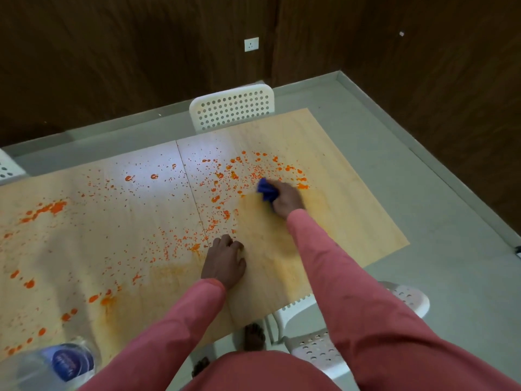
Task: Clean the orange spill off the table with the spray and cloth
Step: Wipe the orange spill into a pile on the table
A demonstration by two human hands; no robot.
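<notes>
Smearing is our worry: the right hand (287, 200) clenches the blue cloth (266, 190), dragging orange spill (222, 176) into haze. Our left hand (224, 262) rests empty.

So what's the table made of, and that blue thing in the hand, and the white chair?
The table looks like pale wood or wood-look laminate: faint grain lines, smooth sheen. The blue cloth seems soft fabric, bunched in the right hand. The white chair looks like hard plastic or painted metal, punched with round holes.
</notes>
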